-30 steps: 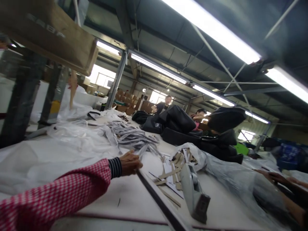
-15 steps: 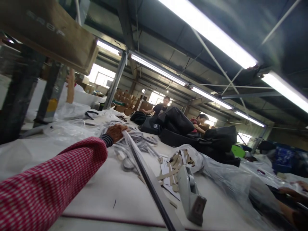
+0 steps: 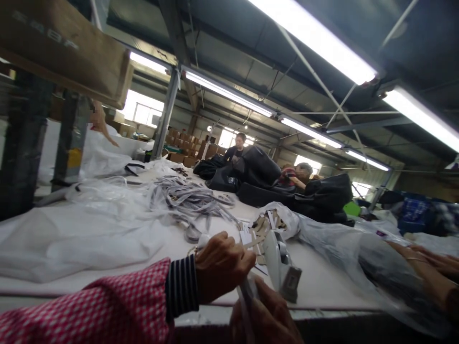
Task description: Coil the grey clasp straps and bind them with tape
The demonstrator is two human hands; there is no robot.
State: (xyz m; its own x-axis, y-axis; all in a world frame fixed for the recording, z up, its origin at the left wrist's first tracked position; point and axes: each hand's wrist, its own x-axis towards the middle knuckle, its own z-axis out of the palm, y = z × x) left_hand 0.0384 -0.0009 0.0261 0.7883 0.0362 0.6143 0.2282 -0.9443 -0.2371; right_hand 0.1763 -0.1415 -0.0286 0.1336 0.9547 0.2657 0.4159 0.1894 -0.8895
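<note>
In the head view my left hand [image 3: 224, 265], in a red-and-white checked sleeve with a striped cuff, is a closed fist low over the table. A pale grey-white strip [image 3: 246, 298] runs from beneath it down to my right hand [image 3: 268, 313], at the bottom edge. The right fingers are curled round that strip, slightly blurred. Beyond my left hand lies a tangled pile of grey strips [image 3: 186, 198]. Just right of my hands stands a pale grey tape dispenser [image 3: 289, 277]. Cut card strips [image 3: 256, 241] are scattered behind it.
Clear plastic sheeting [image 3: 330, 243] spreads to the right, where another person's hands [image 3: 426, 263] reach in. Black bags [image 3: 287, 191] are heaped at the back, with two people behind them. White plastic [image 3: 89, 239] covers the left side. A cardboard box [image 3: 68, 52] hangs over the upper left.
My left hand has come back from the strip pile toward me, lower and to the right. My right hand has come into view on the strip. The camera has shifted slightly.
</note>
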